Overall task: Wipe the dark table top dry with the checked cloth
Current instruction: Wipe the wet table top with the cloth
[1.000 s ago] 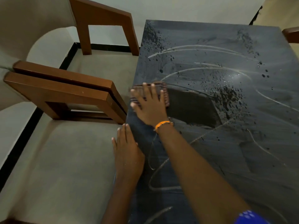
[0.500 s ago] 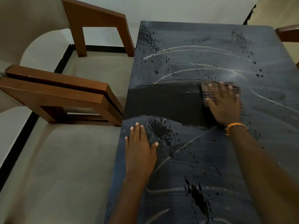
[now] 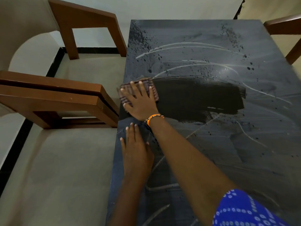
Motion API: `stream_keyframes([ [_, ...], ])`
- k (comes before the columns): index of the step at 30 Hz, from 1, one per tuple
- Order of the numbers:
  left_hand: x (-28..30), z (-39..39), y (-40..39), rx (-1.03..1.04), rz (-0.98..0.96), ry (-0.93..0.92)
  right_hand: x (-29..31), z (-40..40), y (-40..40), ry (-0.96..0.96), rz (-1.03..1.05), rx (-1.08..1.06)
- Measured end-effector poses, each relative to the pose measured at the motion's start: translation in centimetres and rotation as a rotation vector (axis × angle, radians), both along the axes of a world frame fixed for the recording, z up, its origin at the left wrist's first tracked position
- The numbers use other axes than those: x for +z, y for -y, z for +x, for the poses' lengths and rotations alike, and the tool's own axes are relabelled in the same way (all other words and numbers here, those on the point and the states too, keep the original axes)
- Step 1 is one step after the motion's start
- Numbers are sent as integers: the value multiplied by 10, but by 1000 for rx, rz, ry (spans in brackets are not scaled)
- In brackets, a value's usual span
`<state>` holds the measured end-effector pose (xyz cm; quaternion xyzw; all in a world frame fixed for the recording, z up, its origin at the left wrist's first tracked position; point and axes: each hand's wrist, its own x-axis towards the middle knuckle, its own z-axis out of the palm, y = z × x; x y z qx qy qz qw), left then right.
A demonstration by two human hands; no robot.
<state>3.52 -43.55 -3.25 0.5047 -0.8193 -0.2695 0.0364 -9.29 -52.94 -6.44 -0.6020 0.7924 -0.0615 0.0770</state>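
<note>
The dark table top (image 3: 211, 144) is left open to the right and far side, nothing standing on it. Its left edge is hemmed by wooden chair arms (image 3: 65, 98); another chair (image 3: 283, 28) is seen at the far right corner.
</note>
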Motion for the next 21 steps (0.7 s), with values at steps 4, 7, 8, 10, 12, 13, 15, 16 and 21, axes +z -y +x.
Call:
stream_keyframes([
  [4,4,-15,-18,-114,6,12,0,-26,-30,-43,-7,135],
  [7,1,-34,-31,-185,36,-31,-1,-80,-77,-42,-24,-13],
  [8,0,-40,-34,-183,44,-35,0,-102,-95,-53,-21,-91],
  [10,-2,-47,-38,-160,45,-29,2,-149,-139,-83,-5,-265],
  [12,-4,-49,-39,-140,42,-21,5,-192,-185,-103,-7,-429],
  [13,-5,-49,-39,-138,36,-20,7,-208,-204,-96,-10,-506],
  [15,-6,-49,-36,-137,23,-17,9,-225,-229,-48,-5,-661],
  [16,-5,-50,-36,-133,20,-14,9,-227,-233,-25,-3,-726],
  [21,2,-64,-42,-62,-57,-10,7,-182,-186,-7,-21,-749],
])
